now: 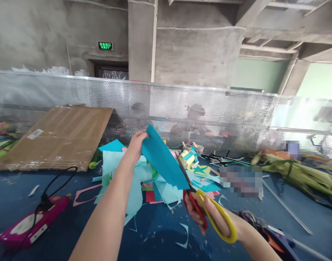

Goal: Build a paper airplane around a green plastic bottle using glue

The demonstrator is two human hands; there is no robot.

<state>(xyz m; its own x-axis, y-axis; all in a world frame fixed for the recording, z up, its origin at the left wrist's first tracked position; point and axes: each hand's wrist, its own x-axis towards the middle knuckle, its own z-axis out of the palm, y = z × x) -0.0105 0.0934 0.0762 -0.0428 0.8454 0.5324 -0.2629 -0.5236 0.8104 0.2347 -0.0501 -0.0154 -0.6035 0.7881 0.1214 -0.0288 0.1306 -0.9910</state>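
Note:
My left hand [140, 139] pinches the upper left corner of a bright blue sheet [164, 159], which hangs at a slant above the table. In my right hand [200, 210] is a pair of scissors [193, 194] with one yellow and one red handle loop, my fingers through the loops. The scissor blades run along the right edge of the sheet near its lower corner; whether they are cutting into it I cannot tell. Below the sheet lies a pile of light blue paper pieces [134, 203], with pink and red scraps among them.
A magenta power strip [35, 223] with a black cord lies at left. Behind it a cardboard sheet [62, 134] leans against a perforated metal screen [209, 108]. A yellow-labelled bottle [187, 158] stands beyond the pile. Green wrapping material [299, 174] lies at right.

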